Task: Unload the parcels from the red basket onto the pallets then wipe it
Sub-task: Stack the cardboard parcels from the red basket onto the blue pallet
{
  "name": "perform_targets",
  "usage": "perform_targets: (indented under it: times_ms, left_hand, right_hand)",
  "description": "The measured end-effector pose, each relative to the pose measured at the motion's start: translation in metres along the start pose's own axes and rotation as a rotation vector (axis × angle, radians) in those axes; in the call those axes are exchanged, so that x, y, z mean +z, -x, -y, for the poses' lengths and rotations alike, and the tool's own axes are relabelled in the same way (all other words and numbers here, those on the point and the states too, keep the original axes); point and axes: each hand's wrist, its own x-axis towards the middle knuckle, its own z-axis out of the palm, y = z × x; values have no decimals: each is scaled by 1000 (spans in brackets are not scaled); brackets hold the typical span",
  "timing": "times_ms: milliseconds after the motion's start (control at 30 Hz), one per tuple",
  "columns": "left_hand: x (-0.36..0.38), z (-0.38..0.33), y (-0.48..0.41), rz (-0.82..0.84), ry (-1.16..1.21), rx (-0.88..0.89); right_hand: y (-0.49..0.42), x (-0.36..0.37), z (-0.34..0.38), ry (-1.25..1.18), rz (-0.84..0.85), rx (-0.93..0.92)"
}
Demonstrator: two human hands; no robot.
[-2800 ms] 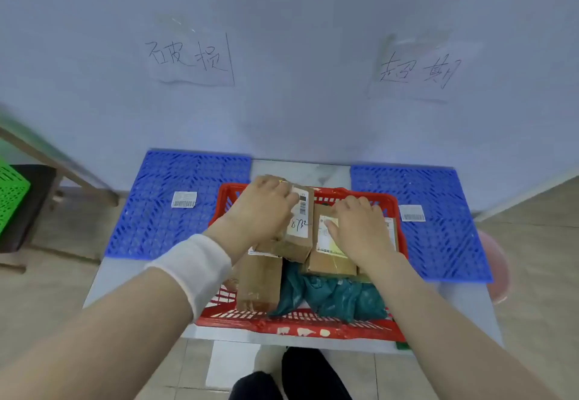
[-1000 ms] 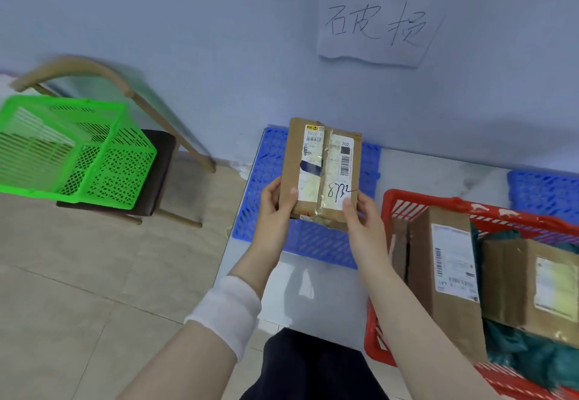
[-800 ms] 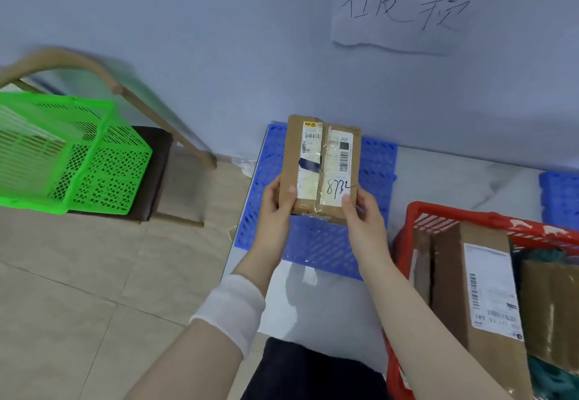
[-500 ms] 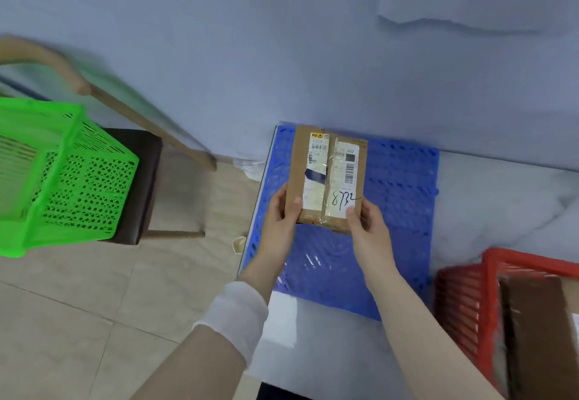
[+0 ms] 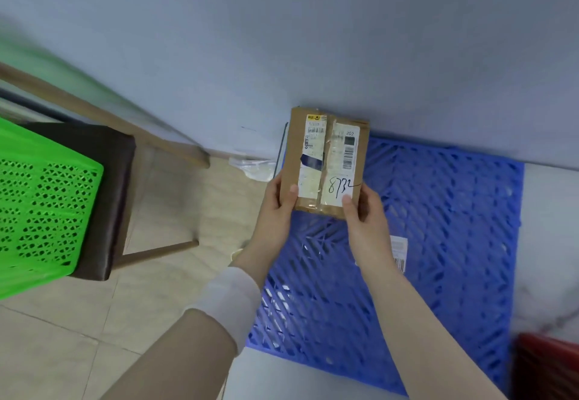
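Both hands hold a brown cardboard parcel (image 5: 327,161) with white labels and the handwritten number 8732. My left hand (image 5: 277,202) grips its lower left edge and my right hand (image 5: 365,211) grips its lower right corner. The parcel is over the far left corner of the blue pallet (image 5: 438,227), close to the wall; whether it touches the pallet I cannot tell. Only a corner of the red basket (image 5: 546,365) shows at the bottom right.
A white barcode label (image 5: 399,250) lies on the blue pallet, which sits on a pale marble-look table (image 5: 551,243). Left of the table stands a dark-seated chair (image 5: 116,199) carrying a green basket (image 5: 40,211). The blue-grey wall (image 5: 313,39) runs right behind.
The parcel came out of the red basket and has moved left and forward, toward the wall over the left pallet. The view has swung left, so the red basket is almost out of frame.
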Motion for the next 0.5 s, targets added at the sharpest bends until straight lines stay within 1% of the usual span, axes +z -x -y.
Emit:
perform_targets:
  times_ms: [300, 433, 500]
  left_hand:
    - [2, -13, -17, 50, -97, 5]
    - [2, -25, -15, 40, -224, 53]
    - [-1, -39, -7, 34, -358, 56]
  right_hand:
    - [-12, 16, 7, 100, -56, -1]
    - [-11, 15, 13, 186, -4, 4]
    - [0, 8, 21, 265, -5, 15]
